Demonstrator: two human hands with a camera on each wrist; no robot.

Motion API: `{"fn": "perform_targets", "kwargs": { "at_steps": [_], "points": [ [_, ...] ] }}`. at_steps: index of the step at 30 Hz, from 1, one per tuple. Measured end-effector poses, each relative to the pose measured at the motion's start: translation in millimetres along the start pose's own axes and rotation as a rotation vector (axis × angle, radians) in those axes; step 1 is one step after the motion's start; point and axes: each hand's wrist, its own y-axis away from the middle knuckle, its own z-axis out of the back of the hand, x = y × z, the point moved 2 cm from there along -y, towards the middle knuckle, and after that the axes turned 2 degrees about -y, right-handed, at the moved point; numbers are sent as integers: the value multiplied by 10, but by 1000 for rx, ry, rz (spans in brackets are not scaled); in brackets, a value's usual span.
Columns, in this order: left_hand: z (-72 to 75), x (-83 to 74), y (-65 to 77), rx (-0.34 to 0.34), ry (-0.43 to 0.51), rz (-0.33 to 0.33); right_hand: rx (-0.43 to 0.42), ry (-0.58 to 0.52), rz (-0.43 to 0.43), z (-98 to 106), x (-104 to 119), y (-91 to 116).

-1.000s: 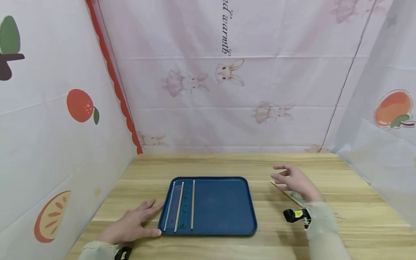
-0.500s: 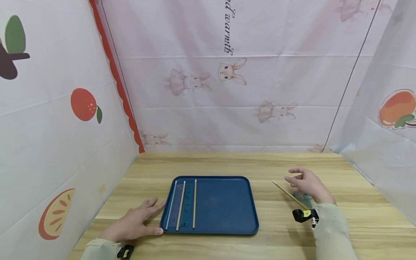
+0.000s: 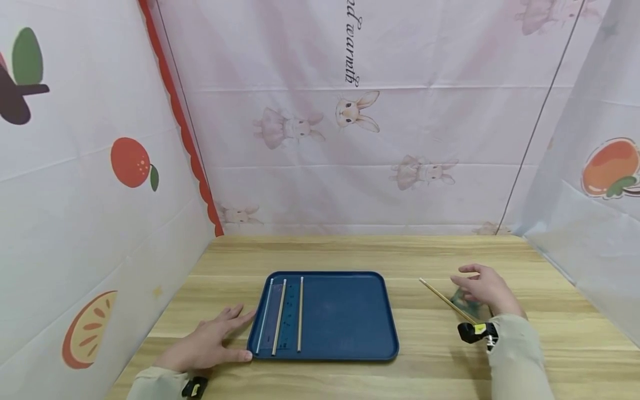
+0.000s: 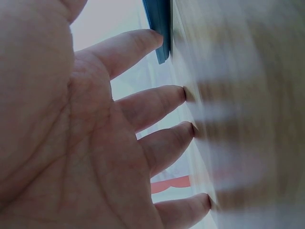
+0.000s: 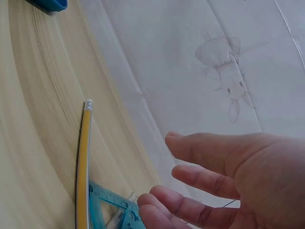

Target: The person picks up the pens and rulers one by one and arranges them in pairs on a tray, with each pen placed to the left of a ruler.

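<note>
My left hand rests on the table with its fingers spread, its fingertips on the wood and thumb and index finger at the left edge of a dark blue tray. In the tray, three pencils lie upright in view: a pale blue one and two yellow ones, with a see-through ruler by them. My right hand hovers, fingers loosely bent and holding nothing, over a teal set square. A yellow pencil lies slanted beside the set square. The hand partly hides the set square.
The wooden table ends at a back wall hung with rabbit-print cloth. Fruit-print sheets close off both sides. A black wrist camera is strapped to my right wrist.
My right hand has moved right and slightly nearer, away from the slanted pencil's end and toward the set square. The left hand stays at the tray.
</note>
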Motion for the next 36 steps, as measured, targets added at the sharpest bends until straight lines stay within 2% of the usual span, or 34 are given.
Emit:
{"fn": "perform_targets", "kwargs": {
  "at_steps": [8, 17, 26, 36],
  "points": [
    [8, -7, 5, -2, -2, -18, -10, 107, -54, 67, -36, 55],
    [-1, 9, 13, 3, -3, -4, -25, 140, -109, 43, -51, 91],
    [-4, -7, 0, 1, 7, 0, -62, 235, -111, 34, -126, 41],
    [-7, -8, 0, 2, 7, 1, -60, 208, -151, -12, -116, 76]
  ]
}}
